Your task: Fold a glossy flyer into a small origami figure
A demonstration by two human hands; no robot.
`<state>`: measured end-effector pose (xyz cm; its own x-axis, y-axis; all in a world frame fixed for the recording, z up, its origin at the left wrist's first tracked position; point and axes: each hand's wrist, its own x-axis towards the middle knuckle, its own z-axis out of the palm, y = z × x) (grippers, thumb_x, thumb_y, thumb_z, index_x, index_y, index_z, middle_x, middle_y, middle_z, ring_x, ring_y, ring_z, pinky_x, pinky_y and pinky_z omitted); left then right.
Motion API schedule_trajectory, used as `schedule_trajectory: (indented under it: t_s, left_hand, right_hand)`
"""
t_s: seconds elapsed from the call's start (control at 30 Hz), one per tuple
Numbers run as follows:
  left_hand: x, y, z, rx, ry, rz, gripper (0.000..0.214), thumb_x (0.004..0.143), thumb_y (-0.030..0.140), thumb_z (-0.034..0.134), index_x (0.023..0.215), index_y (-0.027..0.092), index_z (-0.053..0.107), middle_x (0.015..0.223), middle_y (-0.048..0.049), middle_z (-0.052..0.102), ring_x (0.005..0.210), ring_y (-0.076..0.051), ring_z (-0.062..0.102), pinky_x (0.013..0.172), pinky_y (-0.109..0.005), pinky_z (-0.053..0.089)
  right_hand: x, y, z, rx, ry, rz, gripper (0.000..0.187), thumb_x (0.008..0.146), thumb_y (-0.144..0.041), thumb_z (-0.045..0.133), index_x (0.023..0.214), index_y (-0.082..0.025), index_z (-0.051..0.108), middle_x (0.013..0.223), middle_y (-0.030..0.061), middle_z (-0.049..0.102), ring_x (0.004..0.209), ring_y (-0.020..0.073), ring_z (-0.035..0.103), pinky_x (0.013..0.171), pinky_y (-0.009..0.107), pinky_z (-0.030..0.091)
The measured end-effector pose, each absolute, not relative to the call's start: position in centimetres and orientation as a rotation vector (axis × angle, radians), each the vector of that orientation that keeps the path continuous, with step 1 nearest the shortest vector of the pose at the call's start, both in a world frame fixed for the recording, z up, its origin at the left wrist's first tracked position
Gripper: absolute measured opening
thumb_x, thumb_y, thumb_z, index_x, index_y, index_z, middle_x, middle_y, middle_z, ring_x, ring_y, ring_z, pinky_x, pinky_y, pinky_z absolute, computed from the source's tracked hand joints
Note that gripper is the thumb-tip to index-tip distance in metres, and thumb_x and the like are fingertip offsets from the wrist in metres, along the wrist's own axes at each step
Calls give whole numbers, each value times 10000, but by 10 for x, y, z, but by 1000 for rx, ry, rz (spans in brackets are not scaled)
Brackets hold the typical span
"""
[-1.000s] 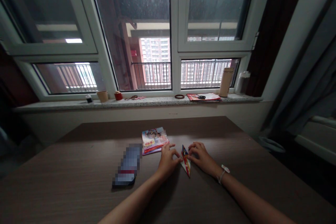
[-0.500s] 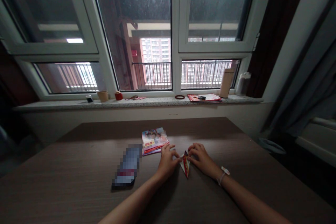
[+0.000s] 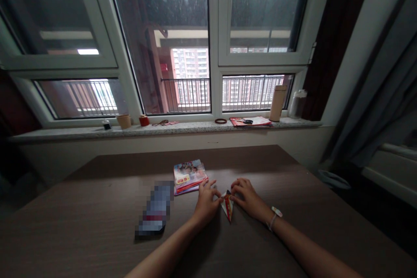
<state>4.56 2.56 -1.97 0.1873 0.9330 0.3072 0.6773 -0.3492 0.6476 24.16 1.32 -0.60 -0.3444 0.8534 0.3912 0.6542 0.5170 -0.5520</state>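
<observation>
A small piece of folded paper (image 3: pixel 228 211), red, yellow and white, lies on the brown table (image 3: pixel 97 208) with its narrow point toward me. My left hand (image 3: pixel 207 203) is closed at its upper left edge, thumb and fingertips pinching the paper there. On the upper right edge, my right hand (image 3: pixel 246 197) pinches too, its fingers curled; a pale bracelet (image 3: pixel 275 213) is on that wrist. The fingertips hide part of the paper's upper end. Just beyond my left hand is a stack of printed square papers (image 3: pixel 189 173).
A blurred-out phone-like object (image 3: pixel 154 210) lies left of my hands. Along the windowsill (image 3: pixel 182 128) stand a paper cup (image 3: pixel 124 121), a red spool (image 3: pixel 143 120), a bracelet of dark beads (image 3: pixel 220 120), scissors on papers (image 3: pixel 248 121), a tan flask (image 3: pixel 278 103) and a clear bottle (image 3: pixel 297 104).
The whole view has shifted slightly, so everything sits a little further left. The paper's white sides show a bit wider; both hands remain at its upper edges.
</observation>
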Motion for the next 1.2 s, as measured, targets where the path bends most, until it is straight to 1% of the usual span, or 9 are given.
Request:
schedule_trajectory:
  t_s: [0.13, 0.3, 0.53, 0.67, 0.87, 1.1, 1.2]
  left_hand:
    - [47, 24, -17, 2118, 1518, 964, 76, 724, 115, 683, 717, 190, 692, 1333, -76, 534, 1305, -308, 332, 1062, -519, 288]
    - [46, 22, -13, 2085, 1513, 965, 81, 716, 105, 696, 717, 186, 707, 1335, -84, 537, 1306, -301, 329, 1075, -502, 276]
    - [45, 22, -10, 2043, 1536, 1030, 23, 709, 203, 724, 698, 221, 733, 1249, -60, 582, 1254, -298, 372, 1073, -494, 290]
    - [46, 21, -8, 2049, 1546, 1020, 54, 713, 189, 703, 672, 217, 724, 1229, -57, 585, 1247, -307, 375, 1068, -509, 293]
    - [47, 20, -8, 2073, 1535, 1004, 46, 713, 180, 707, 673, 203, 706, 1244, -66, 565, 1246, -304, 381, 1066, -501, 298]
    - [45, 22, -11, 2078, 1534, 1005, 51, 739, 166, 687, 711, 204, 708, 1242, -64, 568, 1250, -290, 377, 1073, -483, 293]
    - [45, 21, -10, 2070, 1527, 1004, 66, 746, 157, 680, 727, 211, 713, 1239, -60, 569, 1249, -284, 378, 1074, -482, 293]
  right_hand:
    - [242, 14, -9, -1216, -2115, 382, 47, 840, -284, 636, 834, -240, 619, 1040, 35, 563, 1082, 208, 443, 981, 359, 383]
    - [243, 15, -11, -1216, -2114, 373, 52, 839, -287, 634, 830, -239, 616, 1043, 33, 567, 1087, 209, 446, 985, 360, 378]
    - [243, 14, -7, -1223, -2133, 373, 51, 847, -288, 622, 836, -239, 610, 1041, 30, 571, 1079, 206, 451, 979, 356, 380]
    - [243, 13, -5, -1228, -2131, 395, 42, 843, -280, 626, 833, -241, 615, 1040, 32, 572, 1078, 208, 450, 978, 360, 379]
    - [243, 14, -8, -1210, -2115, 404, 54, 841, -306, 627, 837, -253, 627, 1041, 36, 570, 1084, 221, 452, 978, 383, 380]
    - [243, 14, -8, -1201, -2103, 426, 42, 834, -296, 630, 829, -255, 632, 1032, 35, 581, 1075, 223, 455, 977, 384, 380]
    - [244, 15, -8, -1175, -2076, 445, 49, 830, -299, 631, 859, -261, 643, 1031, 35, 586, 1074, 223, 460, 978, 387, 381]
